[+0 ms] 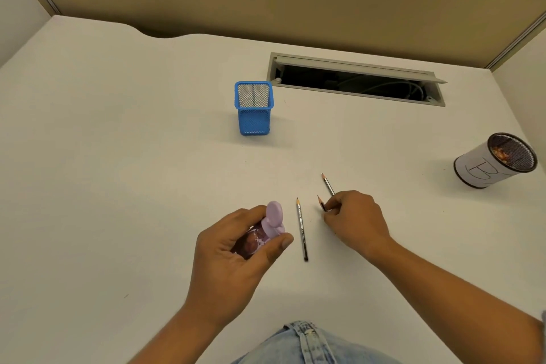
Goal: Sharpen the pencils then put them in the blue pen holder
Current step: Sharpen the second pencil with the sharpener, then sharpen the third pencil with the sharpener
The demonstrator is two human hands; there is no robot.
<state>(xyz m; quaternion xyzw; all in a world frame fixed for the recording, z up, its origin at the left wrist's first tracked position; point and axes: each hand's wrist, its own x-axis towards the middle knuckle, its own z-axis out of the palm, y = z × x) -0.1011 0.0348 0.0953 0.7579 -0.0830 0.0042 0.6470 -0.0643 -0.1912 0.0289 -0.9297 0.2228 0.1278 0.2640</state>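
Observation:
A blue mesh pen holder (254, 118) stands upright on the white desk, far from both hands. My left hand (236, 251) grips a lilac pencil sharpener (273, 220) with shavings in its clear body. One dark pencil (302, 229) lies loose on the desk between my hands, tip pointing away. My right hand (359, 217) pinches a second pencil (321, 203) near its sharpened tip; most of its shaft is hidden under the fingers. A third pencil (327, 184) pokes out from behind the right hand's fingers, resting on the desk.
A round black mesh cup (496, 161) wrapped in white paper sits at the right edge, with shavings inside. An open cable slot (354, 80) cuts into the desk behind the blue holder. A beige partition bounds the back.

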